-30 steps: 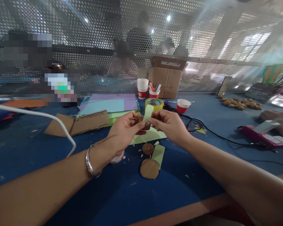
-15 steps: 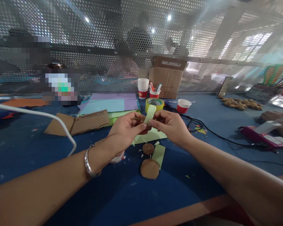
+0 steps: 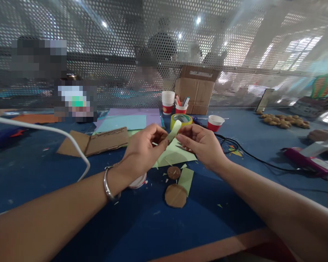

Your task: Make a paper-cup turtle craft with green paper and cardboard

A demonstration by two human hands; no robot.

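My left hand (image 3: 150,147) is closed in a pinch on a narrow pale green paper strip (image 3: 175,130), which stands up from its fingertips with a slight curve. Just right of the strip is my right hand (image 3: 199,143), its thumb and fingers curled close together; whether they grip the strip cannot be made out. A thin dark pointed piece, like a scissor blade (image 3: 182,147), shows below the right fingers. Underneath lies a pale green sheet (image 3: 169,157). Nearer me lie a small brown disc (image 3: 174,173), a larger cardboard disc (image 3: 175,196) and a green paper rectangle (image 3: 186,178).
Behind the hands stand a yellow tape roll (image 3: 172,125), a red-and-white cup (image 3: 215,123), stacked cups (image 3: 168,100) and a cardboard box (image 3: 196,94). Folded cardboard (image 3: 106,142) and a white cable (image 3: 75,143) lie left. A black cable (image 3: 251,157) runs right to a magenta device (image 3: 303,160).
My right thumb has come off the front of the paper strip and shifted right. The strip now tilts more to the right. A dark pointed piece has come into sight below my right hand.
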